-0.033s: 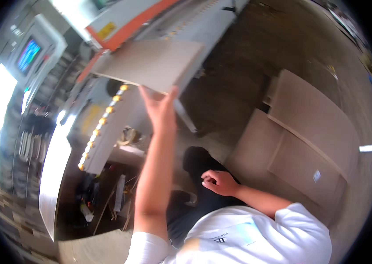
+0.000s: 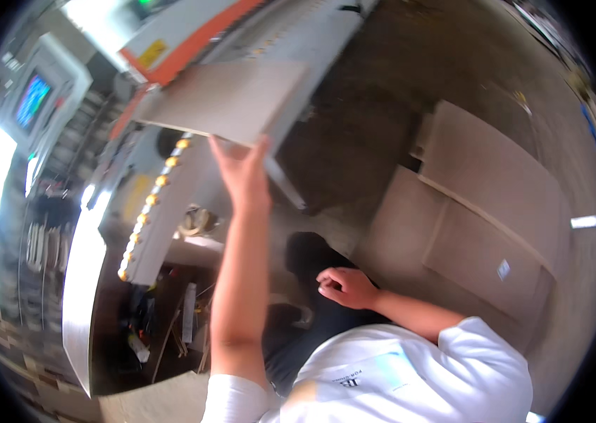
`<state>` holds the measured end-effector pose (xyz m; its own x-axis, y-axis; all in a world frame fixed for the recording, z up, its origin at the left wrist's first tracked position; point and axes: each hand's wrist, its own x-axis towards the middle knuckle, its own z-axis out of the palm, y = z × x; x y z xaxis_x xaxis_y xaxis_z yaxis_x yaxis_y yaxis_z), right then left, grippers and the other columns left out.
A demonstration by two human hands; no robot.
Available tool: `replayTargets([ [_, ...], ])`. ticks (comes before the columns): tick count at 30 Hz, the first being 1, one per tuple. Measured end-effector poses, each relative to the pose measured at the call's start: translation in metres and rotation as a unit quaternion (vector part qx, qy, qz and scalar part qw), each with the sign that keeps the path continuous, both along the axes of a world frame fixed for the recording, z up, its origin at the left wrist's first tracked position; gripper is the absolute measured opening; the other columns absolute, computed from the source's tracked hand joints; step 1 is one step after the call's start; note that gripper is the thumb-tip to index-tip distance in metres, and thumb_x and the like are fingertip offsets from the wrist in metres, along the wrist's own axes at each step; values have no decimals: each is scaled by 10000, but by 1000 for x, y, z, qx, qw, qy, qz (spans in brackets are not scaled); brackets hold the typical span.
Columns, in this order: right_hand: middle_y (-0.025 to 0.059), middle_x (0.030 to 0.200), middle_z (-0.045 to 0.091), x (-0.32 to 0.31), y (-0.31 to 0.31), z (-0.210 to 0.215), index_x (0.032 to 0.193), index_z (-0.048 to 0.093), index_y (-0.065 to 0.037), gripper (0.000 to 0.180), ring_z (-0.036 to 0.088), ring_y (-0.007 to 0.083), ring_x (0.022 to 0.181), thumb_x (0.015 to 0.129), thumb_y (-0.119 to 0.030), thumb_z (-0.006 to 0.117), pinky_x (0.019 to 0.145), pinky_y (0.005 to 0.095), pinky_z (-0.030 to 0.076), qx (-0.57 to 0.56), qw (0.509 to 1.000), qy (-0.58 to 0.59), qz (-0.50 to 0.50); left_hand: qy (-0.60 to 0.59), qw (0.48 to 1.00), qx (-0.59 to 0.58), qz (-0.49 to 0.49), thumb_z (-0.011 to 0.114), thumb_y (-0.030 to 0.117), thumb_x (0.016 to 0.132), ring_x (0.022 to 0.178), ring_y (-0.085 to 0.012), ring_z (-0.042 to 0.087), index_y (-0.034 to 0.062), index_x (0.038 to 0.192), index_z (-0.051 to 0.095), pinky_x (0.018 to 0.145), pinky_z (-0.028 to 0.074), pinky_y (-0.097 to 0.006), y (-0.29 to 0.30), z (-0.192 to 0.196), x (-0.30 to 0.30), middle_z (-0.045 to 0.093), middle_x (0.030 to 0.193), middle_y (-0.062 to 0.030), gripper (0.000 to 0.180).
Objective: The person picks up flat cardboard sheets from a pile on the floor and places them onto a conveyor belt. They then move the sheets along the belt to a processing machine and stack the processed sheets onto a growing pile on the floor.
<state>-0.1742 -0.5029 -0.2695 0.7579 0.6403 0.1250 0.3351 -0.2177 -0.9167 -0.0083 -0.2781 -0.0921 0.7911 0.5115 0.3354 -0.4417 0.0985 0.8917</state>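
Note:
My left hand (image 2: pixel 240 169) reaches forward, thumb and fingers spread apart in a V, against the near edge of a flat brown board (image 2: pixel 231 99). That board lies on the bed of a grey and orange machine (image 2: pixel 192 39). Some of the fingertips are hidden at the board's edge. Close to my body, my right hand (image 2: pixel 349 287) is loosely curled over my dark-clothed leg, with nothing visible in it.
A row of yellow rollers (image 2: pixel 151 200) runs along the machine's near side. To the right, several large brown boards (image 2: pixel 492 180) lie stacked low down. A lit control screen (image 2: pixel 33 101) stands at the far left. Offcuts and tools lie in a dark open space (image 2: pixel 171 317) below the rollers.
The whole scene has shifted slightly to the left in view. My left hand stays against the board's edge, and my right hand keeps its curled pose.

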Motion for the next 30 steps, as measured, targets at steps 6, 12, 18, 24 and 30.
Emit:
replayTargets([
  [6,81,1077,691,46,-105,-38,1187,667,-138,300,653,318,1055,922,-268,724,928,461,533,-153,930,-263,-205,144,988,30,-49,674,66,994,870,-135,654,-20,1321,579,759,518,-285,-35,-67,-26,681,1003,-57,351],
  [12,84,1464,576,69,-282,-41,1325,618,-114,435,492,321,1393,936,-297,685,1182,491,365,-348,851,-216,-329,262,950,-41,-162,659,52,986,818,-122,655,13,1199,659,699,528,-253,-59,-233,-110,674,930,-32,216],
  [18,87,1579,457,25,-305,-85,1441,512,-83,560,371,304,1497,949,-308,656,1250,504,267,-434,802,-221,-345,118,863,477,-123,737,113,860,794,-334,707,111,980,729,690,559,-403,-93,-224,-143,724,856,-125,120],
  [24,96,1571,465,41,-243,-96,1447,507,-72,584,363,308,1506,957,-360,638,1255,542,235,-434,802,-228,-341,248,866,417,-120,704,148,889,822,-353,711,112,1026,710,713,556,-451,-87,-222,-133,724,867,-138,142],
  [30,90,1511,535,71,-145,-103,1393,553,-87,521,417,301,1473,964,-367,643,1251,551,223,-342,841,-240,-343,246,876,400,-111,687,192,912,944,-378,703,89,1153,686,813,562,-451,-81,-243,-120,727,1017,-169,263],
])
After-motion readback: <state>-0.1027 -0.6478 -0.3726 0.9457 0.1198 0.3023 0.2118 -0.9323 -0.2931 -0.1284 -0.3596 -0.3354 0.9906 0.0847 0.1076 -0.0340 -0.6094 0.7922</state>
